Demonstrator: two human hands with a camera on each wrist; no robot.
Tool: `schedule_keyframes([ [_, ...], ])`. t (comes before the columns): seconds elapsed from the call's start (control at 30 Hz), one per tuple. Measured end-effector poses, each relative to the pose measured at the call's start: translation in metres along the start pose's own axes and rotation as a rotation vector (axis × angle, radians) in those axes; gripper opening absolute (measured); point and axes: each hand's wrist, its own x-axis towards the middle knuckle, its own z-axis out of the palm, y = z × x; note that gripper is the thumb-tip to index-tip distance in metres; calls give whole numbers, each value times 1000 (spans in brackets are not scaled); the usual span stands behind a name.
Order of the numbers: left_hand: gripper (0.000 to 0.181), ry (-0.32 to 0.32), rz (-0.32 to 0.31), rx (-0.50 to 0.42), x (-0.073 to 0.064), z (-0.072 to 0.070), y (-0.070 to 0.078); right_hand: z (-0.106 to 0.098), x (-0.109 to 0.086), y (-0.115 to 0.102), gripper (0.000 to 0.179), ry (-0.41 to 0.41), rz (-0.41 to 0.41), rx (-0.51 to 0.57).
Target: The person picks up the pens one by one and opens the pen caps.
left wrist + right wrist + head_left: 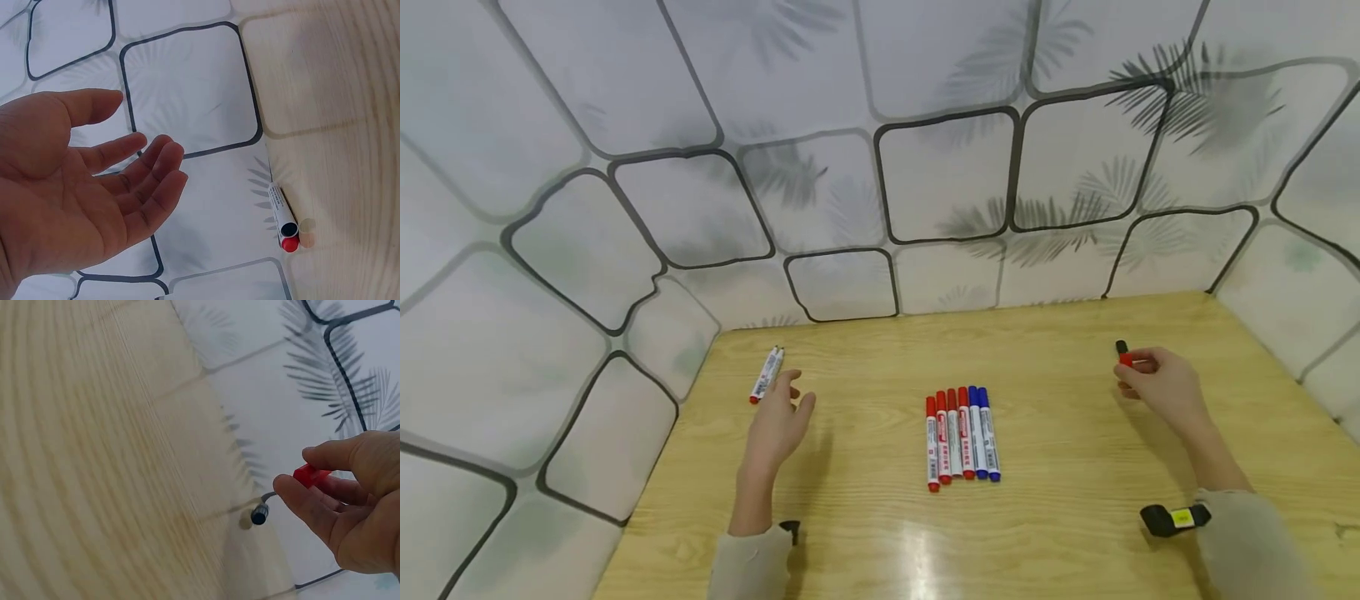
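In the head view my right hand [1165,392] pinches a small red marker cap [307,475] between thumb and fingertips, above the right side of the table. A black marker cap [259,514] stands on the table just beyond that hand, apart from the fingers. My left hand [777,425] hovers at the left with its fingers loosely bent, holding nothing. Just beyond it lie two white markers [768,372] side by side, their narrow tips apparently uncapped. Seen from the left wrist, one marker's end [289,230] is black and the other's [289,244] is red.
Mid-table, several red-capped markers [953,433] and two blue-capped markers [983,433] lie in a close row. The wooden table [865,533] meets a patterned wall covering [947,175] at the back and sides. Each wrist wears a dark device [1172,519].
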Motion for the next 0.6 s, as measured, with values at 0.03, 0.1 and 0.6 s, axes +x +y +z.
schedule_keyframes([
  [0.03, 50, 0, 1, -1, 0, 0, -1, -4, 4, 3, 50, 3, 27, 20],
  [0.1, 50, -1, 3, -1, 1, -1, -2, -12, 12, 9, 53, 7, 70, 38],
  [0.6, 51, -61, 12, 1, -3, -5, 8, -23, 52, 34, 57, -21, 261, 25],
])
